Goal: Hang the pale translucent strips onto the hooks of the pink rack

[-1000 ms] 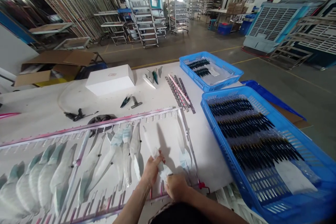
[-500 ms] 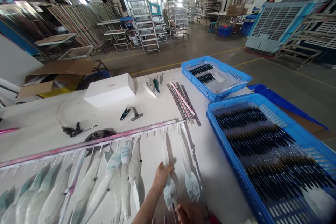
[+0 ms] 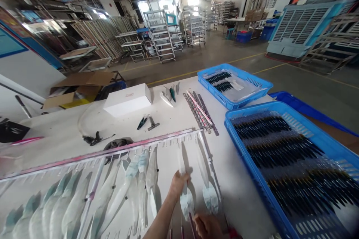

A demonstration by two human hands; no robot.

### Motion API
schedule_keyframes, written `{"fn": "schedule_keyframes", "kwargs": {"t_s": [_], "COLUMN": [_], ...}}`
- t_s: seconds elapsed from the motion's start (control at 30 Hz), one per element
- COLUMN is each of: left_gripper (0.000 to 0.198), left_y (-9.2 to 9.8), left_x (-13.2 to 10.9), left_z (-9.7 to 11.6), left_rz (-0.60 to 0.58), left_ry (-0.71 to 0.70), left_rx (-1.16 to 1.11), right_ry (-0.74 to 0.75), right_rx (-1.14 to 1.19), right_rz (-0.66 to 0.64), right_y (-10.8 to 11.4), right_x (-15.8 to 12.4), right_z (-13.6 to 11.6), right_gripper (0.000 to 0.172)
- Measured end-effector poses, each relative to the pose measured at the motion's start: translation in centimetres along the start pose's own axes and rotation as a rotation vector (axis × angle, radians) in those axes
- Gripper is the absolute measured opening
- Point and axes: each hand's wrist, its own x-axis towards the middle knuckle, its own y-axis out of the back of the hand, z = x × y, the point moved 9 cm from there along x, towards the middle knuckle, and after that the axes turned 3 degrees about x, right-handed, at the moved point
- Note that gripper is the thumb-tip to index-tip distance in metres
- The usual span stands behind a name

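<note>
Pinched in my left hand (image 3: 180, 183) is the narrow upper part of a pale, lure-shaped piece (image 3: 187, 204), which stretches down from a rack with a pink-and-white bar (image 3: 157, 140). Its wider bottom end has a pale blue patch. My right hand (image 3: 206, 227) is curled just below and right of that end, beside a thin dark pink rod (image 3: 192, 223); what its fingers hold is hidden. A similar pale piece (image 3: 210, 198) hangs just to the right. Several more pale pieces (image 3: 151, 173) line the rack on the left.
Blue baskets with rows of dark slender pieces, one near (image 3: 238, 138) and one farther (image 3: 202, 79), stand on the right. Metal strips (image 3: 196, 114), a T-shaped tool (image 3: 153, 124), a white box (image 3: 129, 99) and a black cabled device (image 3: 92, 140) lie on the white table (image 3: 174, 123).
The camera view has shifted, so the scene sits slightly farther right and lower. Both hands stay at the same pale piece, with little visible change in their hold.
</note>
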Motion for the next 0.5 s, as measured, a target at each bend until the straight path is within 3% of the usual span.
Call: {"fn": "schedule_keyframes", "kwargs": {"t_s": [0.23,0.4,0.5], "left_gripper": [0.017,0.006,0.007], "left_y": [-2.2,-0.6,-0.9], "left_x": [-1.2,-0.9,-0.1], "left_z": [1.2,1.0,1.0], "left_rz": [-0.211,-0.092,-0.111], "left_ry": [-0.076,-0.092,-0.092], "left_rx": [0.058,0.023,-0.003], "right_ry": [-0.067,-0.059,-0.074], "right_rx": [0.035,0.092,0.095], "right_rz": [-0.009,0.014,0.092], "right_y": [0.7,0.5,0.5], "right_x": [0.1,0.4,0.3], "right_z": [-0.6,0.0,0.5], "right_gripper": [0.052,0.052,0.059]}}
